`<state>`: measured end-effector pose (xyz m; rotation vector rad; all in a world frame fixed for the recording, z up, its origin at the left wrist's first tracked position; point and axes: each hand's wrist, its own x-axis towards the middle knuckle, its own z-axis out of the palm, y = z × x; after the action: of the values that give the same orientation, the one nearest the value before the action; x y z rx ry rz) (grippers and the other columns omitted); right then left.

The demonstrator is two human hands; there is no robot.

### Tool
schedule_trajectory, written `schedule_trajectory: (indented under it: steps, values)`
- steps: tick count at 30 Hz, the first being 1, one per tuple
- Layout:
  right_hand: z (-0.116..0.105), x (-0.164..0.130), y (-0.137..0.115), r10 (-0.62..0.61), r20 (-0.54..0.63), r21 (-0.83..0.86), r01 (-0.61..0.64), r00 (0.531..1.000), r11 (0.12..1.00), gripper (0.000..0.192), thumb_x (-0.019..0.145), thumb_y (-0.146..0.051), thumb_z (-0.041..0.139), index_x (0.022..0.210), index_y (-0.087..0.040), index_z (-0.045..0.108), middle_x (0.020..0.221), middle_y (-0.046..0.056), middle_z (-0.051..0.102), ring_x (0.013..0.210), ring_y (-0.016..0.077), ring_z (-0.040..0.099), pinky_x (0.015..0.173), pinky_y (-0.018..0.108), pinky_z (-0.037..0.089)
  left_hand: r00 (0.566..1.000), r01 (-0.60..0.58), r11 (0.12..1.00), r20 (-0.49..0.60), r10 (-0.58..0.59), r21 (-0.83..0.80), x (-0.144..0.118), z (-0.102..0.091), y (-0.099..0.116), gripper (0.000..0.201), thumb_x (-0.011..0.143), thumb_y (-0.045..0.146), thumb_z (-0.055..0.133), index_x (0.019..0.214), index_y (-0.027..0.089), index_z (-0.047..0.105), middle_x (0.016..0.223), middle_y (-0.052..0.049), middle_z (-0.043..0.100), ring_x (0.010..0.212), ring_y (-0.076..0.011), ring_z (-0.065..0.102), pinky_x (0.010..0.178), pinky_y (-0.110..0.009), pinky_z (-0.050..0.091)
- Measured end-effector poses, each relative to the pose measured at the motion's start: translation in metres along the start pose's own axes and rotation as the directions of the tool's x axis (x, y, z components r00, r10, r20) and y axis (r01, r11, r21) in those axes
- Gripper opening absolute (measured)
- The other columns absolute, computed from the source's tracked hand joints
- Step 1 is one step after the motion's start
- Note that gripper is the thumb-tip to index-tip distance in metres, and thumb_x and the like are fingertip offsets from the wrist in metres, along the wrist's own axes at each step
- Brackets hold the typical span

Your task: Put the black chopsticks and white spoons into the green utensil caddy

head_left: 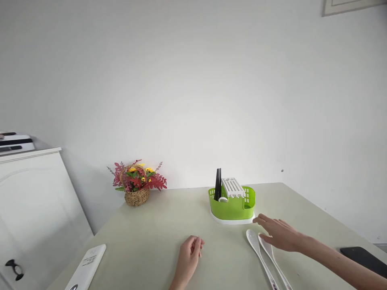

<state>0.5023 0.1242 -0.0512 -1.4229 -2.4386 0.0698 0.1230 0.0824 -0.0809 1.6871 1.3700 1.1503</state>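
Spoons (263, 253) lie under the open right hand (279, 233); left hand (189, 255) rests loosely curled, empty.

**Table layout as observed**

The table (157, 237) stands against the wall. At its far left sits a flower basket (137, 189); at far centre-right stands a cutlery caddy (232, 203), with chopsticks (218, 184) upright in its left compartment. Two spoons (262, 253) lie side by side on the table just before the caddy, to its right. The right hand (279, 233) rests over the right-hand spoon's bowl; the left hand (189, 255) rests on the table, left of the spoons. A remote (87, 264) lies at the near left edge, a phone (364, 259) at the near right. A cabinet (33, 201) stands left of the table.
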Motion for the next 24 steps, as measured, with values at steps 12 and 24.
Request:
schedule_trajectory:
  steps: [12, 24]
  values:
    - [-0.014, 0.011, 0.001, 0.28, 0.169, 0.136, -0.304, 0.945, 0.943, 0.015, 0.086, -0.022, 0.056, 0.08, -0.023, 0.069, 0.072, -0.002, 0.075, 0.055, 0.0148, 0.069, 0.056, 0.024, 0.041, 1.0, -0.013, 1.0, 0.001, 0.013, -0.014, -0.001, -0.001, 0.002, 0.048, 0.097, 0.06, 0.047, 0.083, 0.019, 0.067, 0.077, -0.002, 0.064, 0.06, -0.0145, 0.056, 0.059, -0.025, 0.043]
    - [-0.172, 0.072, -0.088, 0.11, -0.511, -0.046, -0.155, 0.852, 0.987, 0.029, 0.102, -0.042, 0.042, 0.102, -0.03, 0.069, 0.097, -0.002, 0.079, 0.065, 0.0131, 0.067, 0.054, 0.024, 0.04, 0.999, -0.033, 0.999, -0.02, 0.033, -0.026, 0.0, 0.001, -0.003, 0.051, 0.096, 0.063, 0.047, 0.08, 0.019, 0.066, 0.074, -0.002, 0.064, 0.058, -0.0148, 0.057, 0.057, -0.025, 0.044]
